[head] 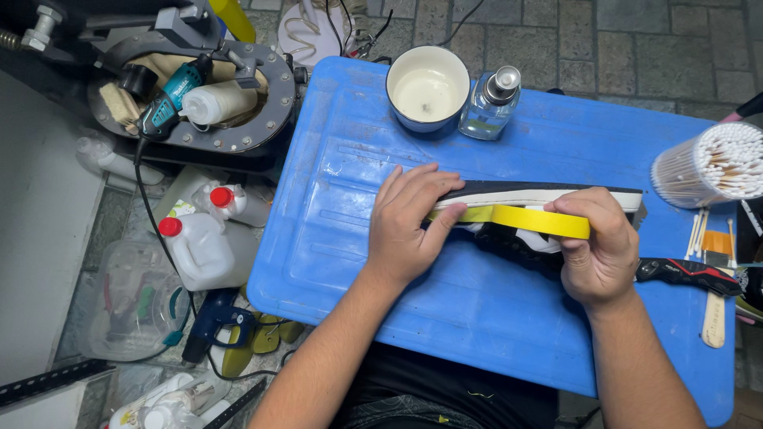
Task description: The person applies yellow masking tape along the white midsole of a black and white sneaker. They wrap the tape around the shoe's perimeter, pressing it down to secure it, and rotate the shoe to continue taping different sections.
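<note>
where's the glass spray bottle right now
In the head view the glass spray bottle stands at the far edge of the blue lid, right beside the white-lined cup.

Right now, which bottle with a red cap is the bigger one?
The white jug with a handle, lower on the floor left of the blue lid. The smaller red-capped bottle lies just above it.

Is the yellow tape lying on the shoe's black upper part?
No, the yellow tape runs along the white sole edge of the shoe, pressed there by the left hand and right hand.

2 white red-capped jugs (pixel 208 246) at left, clear glass bottle (pixel 489 107) at top
</note>
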